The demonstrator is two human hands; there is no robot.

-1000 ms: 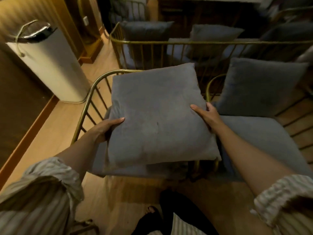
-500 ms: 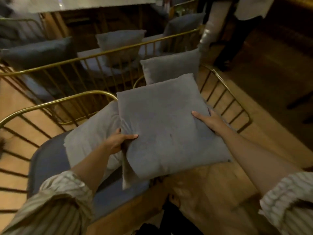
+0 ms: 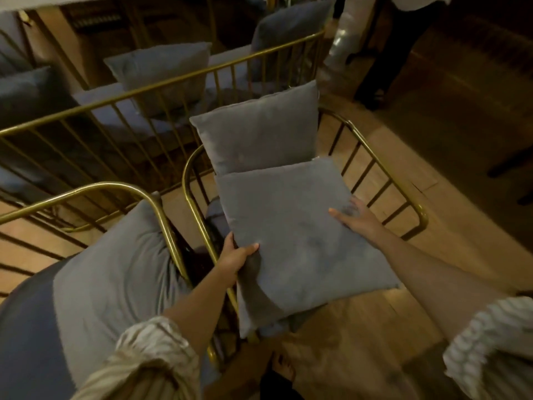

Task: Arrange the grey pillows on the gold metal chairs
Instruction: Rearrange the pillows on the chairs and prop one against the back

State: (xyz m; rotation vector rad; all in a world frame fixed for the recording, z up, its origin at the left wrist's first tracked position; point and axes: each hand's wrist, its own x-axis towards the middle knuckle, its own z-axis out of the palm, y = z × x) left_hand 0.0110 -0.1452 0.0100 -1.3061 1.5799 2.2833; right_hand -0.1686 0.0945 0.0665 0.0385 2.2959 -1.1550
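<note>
I hold a square grey pillow (image 3: pixel 300 235) over the seat of the right-hand gold metal chair (image 3: pixel 403 194). My left hand (image 3: pixel 235 259) grips its left edge, thumb on top. On its right side my right hand (image 3: pixel 356 219) lies flat with fingers spread. Behind the held pillow a second grey pillow (image 3: pixel 256 131) stands upright against this chair's back. On the left-hand gold chair (image 3: pixel 161 215) another grey pillow (image 3: pixel 115 272) leans against the side rail.
A long gold-railed bench (image 3: pixel 173 79) with several grey pillows runs across the back. A person's dark legs (image 3: pixel 383 59) stand at the upper right on the wooden floor (image 3: pixel 450 157). My bare foot (image 3: pixel 282 368) shows below the pillow.
The pillow in my hands has travelled right, from the left chair over to the right chair's seat. Another pillow now lies on the left chair. My view has swung right.
</note>
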